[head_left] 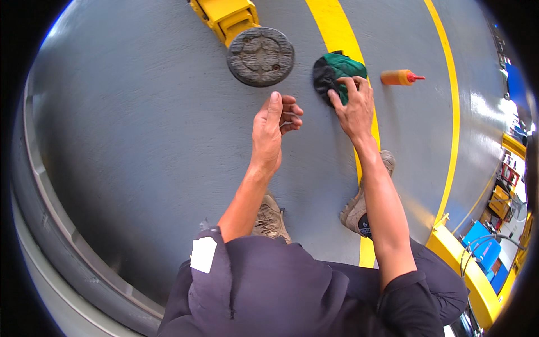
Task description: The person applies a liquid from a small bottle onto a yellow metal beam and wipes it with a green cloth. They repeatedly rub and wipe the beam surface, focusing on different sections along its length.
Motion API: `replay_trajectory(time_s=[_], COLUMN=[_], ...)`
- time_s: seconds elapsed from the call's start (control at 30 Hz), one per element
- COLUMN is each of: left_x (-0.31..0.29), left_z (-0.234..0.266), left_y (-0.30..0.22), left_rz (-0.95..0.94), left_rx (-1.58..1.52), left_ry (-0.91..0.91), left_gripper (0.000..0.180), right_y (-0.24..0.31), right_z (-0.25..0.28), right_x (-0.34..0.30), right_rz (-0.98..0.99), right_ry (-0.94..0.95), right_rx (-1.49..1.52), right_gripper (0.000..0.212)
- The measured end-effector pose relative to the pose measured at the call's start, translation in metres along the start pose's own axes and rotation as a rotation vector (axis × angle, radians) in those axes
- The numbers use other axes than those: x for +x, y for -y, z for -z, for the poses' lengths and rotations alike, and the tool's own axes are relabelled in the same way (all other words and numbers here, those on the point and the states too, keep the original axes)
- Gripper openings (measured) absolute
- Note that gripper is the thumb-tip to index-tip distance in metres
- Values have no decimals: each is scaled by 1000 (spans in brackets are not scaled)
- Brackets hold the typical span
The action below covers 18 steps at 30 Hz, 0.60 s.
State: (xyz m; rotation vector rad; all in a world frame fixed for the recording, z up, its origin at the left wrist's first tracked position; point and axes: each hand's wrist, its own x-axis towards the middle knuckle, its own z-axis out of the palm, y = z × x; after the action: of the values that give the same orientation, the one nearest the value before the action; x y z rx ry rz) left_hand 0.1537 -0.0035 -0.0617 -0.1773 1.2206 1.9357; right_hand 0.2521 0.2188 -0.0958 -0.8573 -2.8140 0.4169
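Note:
My right hand [355, 106] is at a crumpled green and black cloth [339, 73] beside the yellow floor stripe, its thumb and fingers gripping the near edge. Part of the cloth is hidden behind those fingers. To the left, my left hand [274, 124] hovers with nothing in it, the thumb raised and the fingers loosely bent apart from it. Just beyond that hand is a round, worn black pad [260, 57] on the end of a yellow lift arm [229, 17]. An orange squeeze bottle with a red nozzle [397, 77] is on the right of the cloth.
Yellow stripes [453, 112] cross the grey floor [140, 140]. A car's lower side [62, 241] curves along the left. My shoes [355, 213] are planted below my hands. At the lower right, a yellow beam [463, 275] stands near blue equipment [482, 242] and black cables.

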Motion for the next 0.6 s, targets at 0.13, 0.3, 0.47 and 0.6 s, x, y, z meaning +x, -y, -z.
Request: replay_trajectory(time_s=[0.13, 0.3, 0.47, 0.6], left_x=[-19, -19, -9, 1], left_z=[-2, 2, -21, -13], left_y=[16, 3, -20, 7], left_rz=[76, -82, -119, -160], left_rx=[58, 78, 154, 419], left_ry=[46, 125, 61, 36], left_gripper=[43, 35, 33, 35], right_y=[-3, -1, 8, 48], right_z=[17, 67, 63, 10], right_x=[17, 18, 2, -21], right_rz=[-323, -709, -711, -524], right_ry=[86, 158, 463, 180], right_rx=[416, 1713, 1871, 749], right_gripper=[28, 25, 37, 73])
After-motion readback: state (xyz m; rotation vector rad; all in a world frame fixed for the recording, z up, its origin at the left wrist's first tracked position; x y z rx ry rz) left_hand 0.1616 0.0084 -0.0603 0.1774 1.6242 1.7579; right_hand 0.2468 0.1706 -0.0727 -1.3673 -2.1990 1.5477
